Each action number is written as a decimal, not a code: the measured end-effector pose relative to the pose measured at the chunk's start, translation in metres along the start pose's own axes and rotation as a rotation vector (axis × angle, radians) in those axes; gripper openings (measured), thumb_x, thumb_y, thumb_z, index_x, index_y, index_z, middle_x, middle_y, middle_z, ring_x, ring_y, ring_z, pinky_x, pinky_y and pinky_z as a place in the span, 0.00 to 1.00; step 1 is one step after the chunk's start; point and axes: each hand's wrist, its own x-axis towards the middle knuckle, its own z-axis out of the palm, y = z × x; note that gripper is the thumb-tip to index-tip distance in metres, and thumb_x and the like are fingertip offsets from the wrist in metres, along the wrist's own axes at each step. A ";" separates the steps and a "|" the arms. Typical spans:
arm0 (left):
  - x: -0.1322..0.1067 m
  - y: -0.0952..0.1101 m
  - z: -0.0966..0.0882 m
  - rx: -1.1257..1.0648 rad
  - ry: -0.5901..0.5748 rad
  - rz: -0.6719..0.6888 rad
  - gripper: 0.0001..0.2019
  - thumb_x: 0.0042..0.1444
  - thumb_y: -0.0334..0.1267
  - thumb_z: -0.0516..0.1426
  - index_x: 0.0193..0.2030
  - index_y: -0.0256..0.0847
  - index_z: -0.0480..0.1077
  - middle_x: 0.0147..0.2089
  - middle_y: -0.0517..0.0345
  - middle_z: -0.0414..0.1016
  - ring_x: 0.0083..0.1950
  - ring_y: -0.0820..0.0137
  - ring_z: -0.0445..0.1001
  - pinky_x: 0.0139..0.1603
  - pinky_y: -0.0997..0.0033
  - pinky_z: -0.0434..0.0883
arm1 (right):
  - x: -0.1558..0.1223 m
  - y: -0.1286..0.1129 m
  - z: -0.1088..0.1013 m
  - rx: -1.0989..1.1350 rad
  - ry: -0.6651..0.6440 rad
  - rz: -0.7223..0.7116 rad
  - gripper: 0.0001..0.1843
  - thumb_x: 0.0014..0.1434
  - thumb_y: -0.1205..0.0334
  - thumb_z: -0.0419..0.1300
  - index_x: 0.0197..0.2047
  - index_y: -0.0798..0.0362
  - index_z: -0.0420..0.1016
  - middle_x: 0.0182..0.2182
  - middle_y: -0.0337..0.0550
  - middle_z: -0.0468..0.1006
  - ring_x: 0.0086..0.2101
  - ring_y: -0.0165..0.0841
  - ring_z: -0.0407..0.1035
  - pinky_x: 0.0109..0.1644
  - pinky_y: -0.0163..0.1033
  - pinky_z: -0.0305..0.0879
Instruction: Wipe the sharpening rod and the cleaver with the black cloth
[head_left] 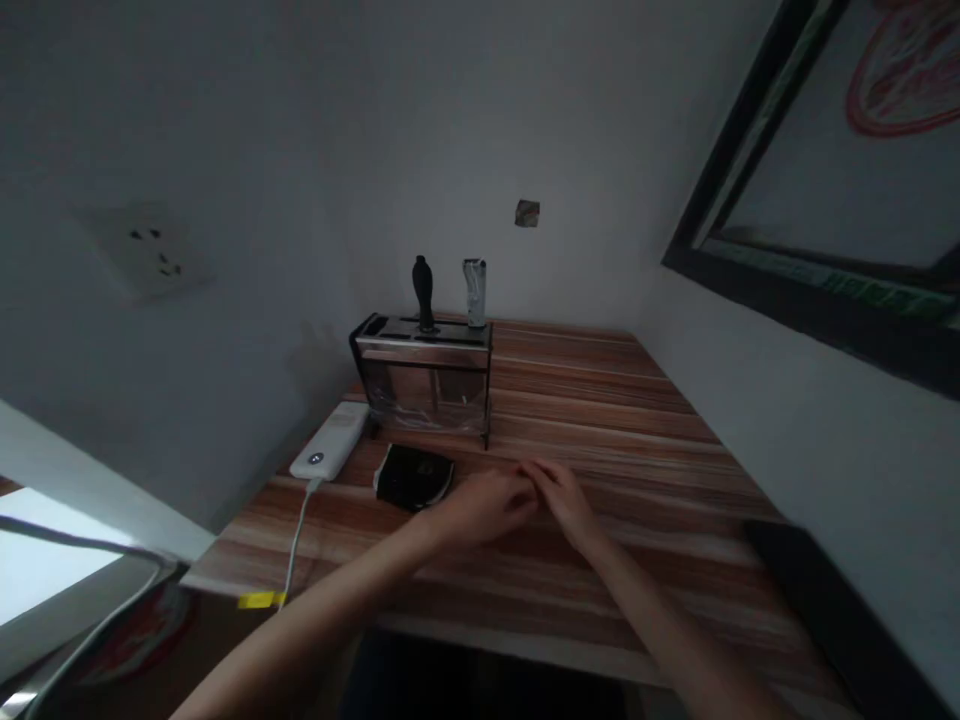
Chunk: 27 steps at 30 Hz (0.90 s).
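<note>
Over the middle of the wooden table (600,400), my left hand (496,506) and my right hand (559,497) meet at the fingertips. The fingers of my left hand are curled inward. My right hand's fingers are bent and pressed together against the left ones. Whatever is between them, if anything, is hidden in the dim light. Just left of my left hand lies a small black pouch (415,478) with a light edge. Behind it stands a knife block (424,385) with see-through sides, a black handle (423,292) and a silver handle (475,292) sticking up from its top.
A white power bank (332,440) lies left of the pouch, its white cable (295,545) running over the front edge past a yellow tag (259,600). At the right edge lies a dark flat object (817,590). Walls rise on both sides, with a socket (154,250) on the left.
</note>
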 end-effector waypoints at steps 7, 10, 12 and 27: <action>-0.039 -0.023 -0.109 -0.187 0.546 -0.110 0.11 0.58 0.43 0.51 0.34 0.38 0.69 0.29 0.60 0.72 0.33 0.70 0.72 0.35 0.75 0.67 | 0.024 -0.036 -0.002 0.103 -0.096 -0.054 0.16 0.53 0.49 0.57 0.30 0.54 0.75 0.28 0.43 0.78 0.32 0.34 0.72 0.37 0.39 0.67; -0.054 -0.052 -0.142 -0.214 0.847 -0.162 0.10 0.55 0.43 0.54 0.35 0.39 0.69 0.30 0.60 0.72 0.33 0.70 0.71 0.37 0.73 0.67 | 0.038 -0.048 0.001 0.159 -0.075 -0.072 0.15 0.52 0.49 0.59 0.33 0.53 0.74 0.29 0.44 0.78 0.32 0.34 0.72 0.37 0.40 0.68; -0.061 -0.071 -0.158 -0.242 1.007 -0.182 0.09 0.53 0.42 0.56 0.36 0.39 0.70 0.33 0.59 0.72 0.36 0.69 0.71 0.40 0.71 0.67 | 0.050 -0.052 0.003 0.168 -0.036 -0.091 0.15 0.50 0.49 0.60 0.34 0.53 0.73 0.29 0.44 0.78 0.31 0.34 0.73 0.35 0.39 0.68; -0.049 -0.158 -0.198 -0.498 0.736 -0.132 0.35 0.41 0.53 0.63 0.54 0.38 0.63 0.58 0.45 0.64 0.60 0.57 0.61 0.59 0.58 0.59 | 0.137 -0.069 0.011 0.065 0.055 -0.202 0.39 0.35 0.56 0.71 0.51 0.53 0.64 0.49 0.52 0.70 0.49 0.39 0.65 0.54 0.49 0.61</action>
